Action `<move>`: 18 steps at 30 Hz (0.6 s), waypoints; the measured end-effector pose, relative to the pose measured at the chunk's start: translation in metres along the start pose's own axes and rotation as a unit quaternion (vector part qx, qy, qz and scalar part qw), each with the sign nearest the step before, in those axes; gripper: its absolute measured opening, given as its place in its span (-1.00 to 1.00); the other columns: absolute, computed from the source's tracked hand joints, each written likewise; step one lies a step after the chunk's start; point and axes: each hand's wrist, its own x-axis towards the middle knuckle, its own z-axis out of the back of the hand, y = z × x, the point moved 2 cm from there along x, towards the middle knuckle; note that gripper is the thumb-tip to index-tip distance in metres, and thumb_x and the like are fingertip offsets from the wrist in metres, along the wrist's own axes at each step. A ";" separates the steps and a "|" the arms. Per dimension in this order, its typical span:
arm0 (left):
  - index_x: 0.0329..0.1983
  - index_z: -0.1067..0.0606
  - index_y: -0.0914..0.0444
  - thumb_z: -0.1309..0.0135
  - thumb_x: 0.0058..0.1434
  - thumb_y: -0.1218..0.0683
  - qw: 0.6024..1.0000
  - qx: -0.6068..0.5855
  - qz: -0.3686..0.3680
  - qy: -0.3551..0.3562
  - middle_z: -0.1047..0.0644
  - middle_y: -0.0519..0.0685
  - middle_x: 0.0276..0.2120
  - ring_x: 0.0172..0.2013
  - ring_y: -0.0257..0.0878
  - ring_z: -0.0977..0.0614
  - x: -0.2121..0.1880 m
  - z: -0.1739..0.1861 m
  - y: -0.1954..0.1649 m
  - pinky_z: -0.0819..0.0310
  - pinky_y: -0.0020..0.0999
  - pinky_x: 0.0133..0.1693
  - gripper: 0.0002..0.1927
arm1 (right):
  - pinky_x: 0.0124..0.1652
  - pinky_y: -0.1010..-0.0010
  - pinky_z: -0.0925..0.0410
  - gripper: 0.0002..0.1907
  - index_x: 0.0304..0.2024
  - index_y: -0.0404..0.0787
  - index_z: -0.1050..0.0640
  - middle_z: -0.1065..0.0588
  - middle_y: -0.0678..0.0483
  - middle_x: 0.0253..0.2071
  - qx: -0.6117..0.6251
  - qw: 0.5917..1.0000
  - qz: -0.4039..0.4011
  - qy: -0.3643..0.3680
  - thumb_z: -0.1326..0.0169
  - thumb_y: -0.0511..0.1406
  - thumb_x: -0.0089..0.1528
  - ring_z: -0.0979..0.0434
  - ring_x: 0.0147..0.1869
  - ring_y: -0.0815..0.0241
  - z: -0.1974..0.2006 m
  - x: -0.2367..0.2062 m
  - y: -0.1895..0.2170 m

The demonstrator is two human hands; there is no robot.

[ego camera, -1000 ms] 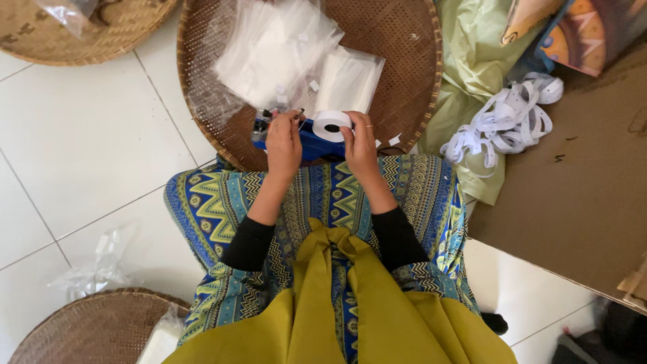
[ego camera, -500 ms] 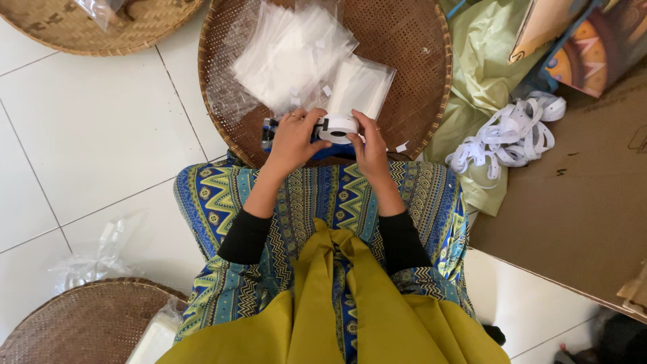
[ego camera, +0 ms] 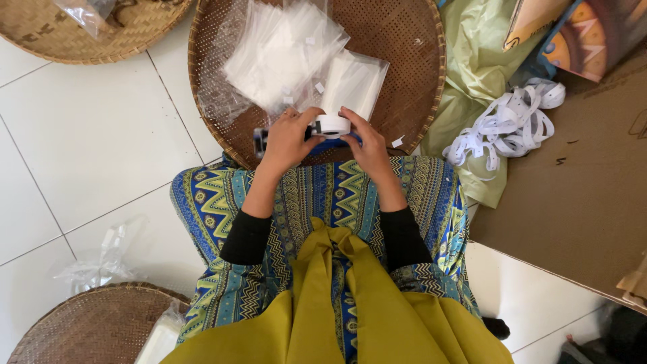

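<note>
My left hand (ego camera: 288,138) and my right hand (ego camera: 364,140) meet over the near rim of a round woven tray (ego camera: 411,81). Between them they grip a blue dispenser (ego camera: 328,143) that carries a white roll of tape (ego camera: 331,125). My left hand covers the dispenser's left end, my right hand wraps its right end with fingers on the roll. Just beyond the hands lie a heap of clear plastic bags (ego camera: 280,54) and a stack of white packets (ego camera: 354,81) in the tray.
A tangle of white strip (ego camera: 505,125) lies on green cloth (ego camera: 472,61) at the right, next to brown cardboard (ego camera: 579,195). Other woven trays sit at top left (ego camera: 94,34) and bottom left (ego camera: 87,330). A crumpled clear bag (ego camera: 101,263) lies on the white tiles.
The view has shifted slightly, so the tray and hands sit a little lower and to the right. Both hands stay on the dispenser, closing in around the roll.
</note>
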 end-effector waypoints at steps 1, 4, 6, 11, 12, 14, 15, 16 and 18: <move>0.08 -0.47 0.09 -0.37 0.06 0.05 1.000 0.001 -0.004 0.007 -0.59 -0.04 -0.37 -0.21 0.04 -0.56 0.000 0.000 0.000 -0.41 -0.06 -0.17 -0.48 | 0.19 0.27 -0.50 -0.33 0.39 -0.09 -0.37 -0.47 -0.03 0.32 -0.010 1.000 0.008 0.000 -0.19 -0.56 0.26 -0.53 0.36 0.07 -0.001 0.000 0.001; 0.01 -0.49 0.09 -0.39 0.08 0.03 0.999 0.023 -0.028 -0.007 -0.57 -0.01 -0.41 -0.21 0.00 -0.58 -0.003 0.000 -0.004 -0.37 -0.05 -0.16 -0.55 | 0.17 0.26 -0.50 -0.32 0.39 -0.08 -0.38 -0.51 -0.01 0.28 -0.009 1.000 -0.004 -0.001 -0.20 -0.55 0.25 -0.57 0.31 0.12 0.000 0.000 0.001; -0.02 -0.49 0.12 -0.39 0.04 -0.01 0.999 0.030 -0.033 -0.011 -0.59 -0.03 -0.43 -0.25 -0.02 -0.60 -0.004 0.001 -0.004 -0.35 -0.04 -0.15 -0.54 | 0.18 0.27 -0.52 -0.31 0.39 -0.10 -0.37 -0.51 -0.02 0.27 0.009 1.000 -0.023 0.008 -0.20 -0.56 0.24 -0.57 0.30 0.11 0.001 0.000 -0.001; -0.12 -0.57 0.16 -0.37 0.11 -0.09 0.998 0.034 -0.040 0.020 -0.60 -0.02 -0.43 -0.35 -0.02 -0.61 -0.003 0.005 0.006 -0.34 -0.10 -0.17 -0.63 | 0.20 0.26 -0.42 -0.31 0.37 -0.22 -0.34 -0.44 -0.08 0.30 0.116 0.992 -0.041 0.039 -0.18 -0.60 0.21 -0.51 0.33 0.08 0.002 0.001 -0.011; -0.17 -0.58 0.16 -0.37 0.09 -0.11 0.998 0.026 -0.054 0.017 -0.60 -0.03 -0.43 -0.36 -0.03 -0.61 -0.003 0.007 0.008 -0.34 -0.11 -0.17 -0.64 | 0.20 0.26 -0.43 -0.36 0.33 -0.24 -0.39 -0.43 -0.09 0.30 0.130 0.990 -0.043 0.039 -0.18 -0.60 0.21 -0.52 0.32 0.08 0.000 0.002 -0.013; -0.22 -0.60 0.16 -0.37 0.08 -0.13 0.997 0.017 -0.072 0.008 -0.60 -0.03 -0.44 -0.37 -0.05 -0.61 -0.005 0.010 0.013 -0.34 -0.12 -0.16 -0.65 | 0.17 0.28 -0.45 -0.43 0.26 -0.27 -0.45 -0.46 -0.09 0.27 0.131 0.989 -0.054 0.039 -0.19 -0.60 0.20 -0.55 0.28 0.09 -0.002 0.001 -0.018; -0.22 -0.61 0.16 -0.37 0.08 -0.13 0.997 0.016 -0.076 0.002 -0.59 -0.03 -0.45 -0.38 -0.05 -0.61 -0.006 0.011 0.014 -0.35 -0.13 -0.15 -0.65 | 0.16 0.30 -0.46 -0.46 0.23 -0.28 -0.48 -0.48 -0.09 0.25 0.118 0.990 -0.062 0.040 -0.20 -0.60 0.20 -0.57 0.26 0.10 -0.004 0.001 -0.020; -0.21 -0.62 0.17 -0.37 0.08 -0.13 0.997 0.014 -0.079 -0.004 -0.59 -0.04 -0.46 -0.39 -0.06 -0.60 -0.007 0.012 0.016 -0.36 -0.14 -0.14 -0.65 | 0.14 0.31 -0.46 -0.49 0.20 -0.29 -0.51 -0.50 -0.09 0.23 0.104 0.991 -0.072 0.041 -0.21 -0.60 0.20 -0.59 0.24 0.11 -0.005 -0.001 -0.022; -0.22 -0.63 0.17 -0.38 0.07 -0.15 0.998 0.017 -0.066 0.017 -0.57 -0.04 -0.51 -0.42 -0.06 -0.59 -0.007 0.011 0.019 -0.34 -0.14 -0.17 -0.63 | 0.11 0.34 -0.48 -0.52 0.18 -0.29 -0.52 -0.57 -0.05 0.12 0.071 0.992 -0.095 0.044 -0.24 -0.57 0.20 -0.63 0.19 0.14 -0.006 -0.002 -0.026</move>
